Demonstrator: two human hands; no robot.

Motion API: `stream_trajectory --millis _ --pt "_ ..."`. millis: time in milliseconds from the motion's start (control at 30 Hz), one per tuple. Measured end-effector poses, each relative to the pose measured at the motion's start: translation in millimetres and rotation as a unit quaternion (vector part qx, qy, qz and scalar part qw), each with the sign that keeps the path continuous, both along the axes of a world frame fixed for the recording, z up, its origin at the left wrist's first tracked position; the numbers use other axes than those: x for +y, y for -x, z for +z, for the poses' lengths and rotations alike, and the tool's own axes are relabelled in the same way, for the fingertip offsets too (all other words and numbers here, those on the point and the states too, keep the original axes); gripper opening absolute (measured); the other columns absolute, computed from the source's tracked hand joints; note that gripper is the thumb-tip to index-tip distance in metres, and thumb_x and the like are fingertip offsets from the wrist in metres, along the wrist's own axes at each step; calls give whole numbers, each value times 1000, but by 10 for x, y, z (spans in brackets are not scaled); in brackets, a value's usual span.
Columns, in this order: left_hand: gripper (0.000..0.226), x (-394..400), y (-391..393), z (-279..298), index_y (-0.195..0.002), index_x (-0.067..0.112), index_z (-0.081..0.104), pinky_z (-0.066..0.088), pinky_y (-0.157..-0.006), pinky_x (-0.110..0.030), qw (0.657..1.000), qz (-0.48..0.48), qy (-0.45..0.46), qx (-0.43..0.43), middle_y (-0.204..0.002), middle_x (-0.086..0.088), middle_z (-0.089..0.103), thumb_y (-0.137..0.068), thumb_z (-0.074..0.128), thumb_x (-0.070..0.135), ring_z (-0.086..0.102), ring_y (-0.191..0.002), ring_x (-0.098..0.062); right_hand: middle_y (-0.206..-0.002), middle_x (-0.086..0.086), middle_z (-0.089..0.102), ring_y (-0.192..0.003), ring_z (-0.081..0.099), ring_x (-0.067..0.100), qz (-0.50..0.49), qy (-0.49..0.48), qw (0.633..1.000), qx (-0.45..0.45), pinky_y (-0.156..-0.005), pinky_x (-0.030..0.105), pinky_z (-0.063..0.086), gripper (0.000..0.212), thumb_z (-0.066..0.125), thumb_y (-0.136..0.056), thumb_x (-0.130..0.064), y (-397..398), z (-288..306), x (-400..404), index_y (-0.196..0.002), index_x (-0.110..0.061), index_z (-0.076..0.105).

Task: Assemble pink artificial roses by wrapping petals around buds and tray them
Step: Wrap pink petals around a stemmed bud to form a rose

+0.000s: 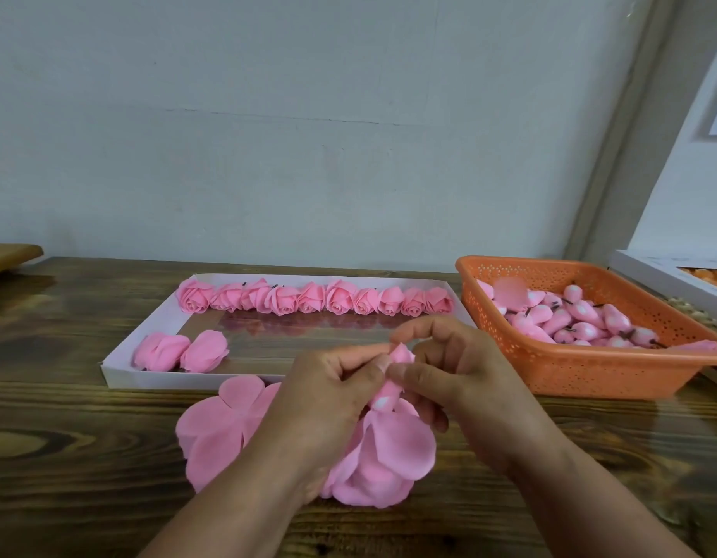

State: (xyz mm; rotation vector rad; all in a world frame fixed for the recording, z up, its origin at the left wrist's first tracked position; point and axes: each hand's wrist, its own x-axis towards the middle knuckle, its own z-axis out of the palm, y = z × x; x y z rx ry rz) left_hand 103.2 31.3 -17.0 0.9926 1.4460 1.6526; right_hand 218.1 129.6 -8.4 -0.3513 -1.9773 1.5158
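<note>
Dark wooden table (67,416) against pale wall (268,114). Left hand (328,396) and right hand (461,376) pinch a bud (389,392) above loose petals (224,432), near the tray (119,372) and basket (590,376).

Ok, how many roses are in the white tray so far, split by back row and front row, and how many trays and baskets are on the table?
Back row roses: 10
Front row roses: 2
White tray: 1
Orange basket: 1
Total: 14
The rose being wrapped in both hands is not counted.
</note>
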Motion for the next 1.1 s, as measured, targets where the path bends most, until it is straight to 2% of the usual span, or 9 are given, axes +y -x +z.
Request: stream_trajectory --millis 167,300,467,567,633,767,933,1033,1100 --pt "22 -26 24 21 -96 21 76 54 -88 -40 1000 -9 14 11 -92 -8 75 -92 56 17 70 -94 -24 -49 4 57 -39 48 14 -1 4 1000 14 -37 21 35 13 60 -87 -2 -20 9 17 -87 -14 65" --pt "33 -43 75 47 -103 14 69 53 -86 -45 999 -21 8 -24 -95 -14 73 -72 64 26 68 -88 -28 -51 6 56 -38 43 13 19 15 1000 -4 -38 17 32 10 64 -84 -2 -47 79 43 -83 -11 63" --pt "43 -50 139 83 -104 7 66 54 -61 -28 993 -66 29 -95 -90 -14 73 -65 67 24 67 -75 -20 -57 -5 62 -43 50 -1 60 -32 998 -15 -42 8 36 8 67 -76 -3 -76 234 84 -83 -2 64" --pt "39 -28 171 63 -96 6 68 53 -57 -29 982 -75 43 -170 -90 -17 71 -60 72 21 67 -74 -22 -63 5 66 -52 57 10 44 -48 998 -25 -43 17 42 9 69 -74 -8 -74 236 72 -80 -2 65" --pt "33 -13 167 23 -88 6 68 53 -58 -31 974 -79 58 -205 -86 -18 71 -58 73 20 67 -72 -23 -68 17 67 -53 58 20 21 -38 999 -27 -42 23 44 12 71 -72 -8 -67 204 56 -78 0 66" --pt "33 -16 138 -51 -95 -4 68 54 -77 -39 955 -104 51 -272 -92 -23 69 -71 67 20 66 -83 -28 -60 16 67 -46 62 19 -6 -15 1000 -21 -43 24 47 7 65 -78 9 -32 165 -4 -73 4 63" --pt "19 -175 126 -104 -107 0 67 46 -44 -22 986 -68 61 -136 -82 -16 66 -93 56 8 61 -52 -16 -56 15 62 -50 55 30 -87 -12 996 20 -44 27 47 16 64 -77 12 -75 258 52 -67 1 60" --pt "32 -203 66 -125 -103 8 69 40 -44 -19 996 -78 47 -19 -70 -5 67 -73 64 17 57 -47 -9 -59 19 64 -51 57 30 -92 -29 995 1 -45 28 47 11 64 -78 11 -82 274 34 -70 5 61" --pt "34 -196 27 -109 -92 13 74 47 -45 -20 997 -56 25 -38 -72 -4 72 -59 72 4 63 -53 -11 -62 17 67 -51 60 26 -84 -65 994 -35 -47 26 49 10 66 -79 7 -72 275 -12 -72 2 63"
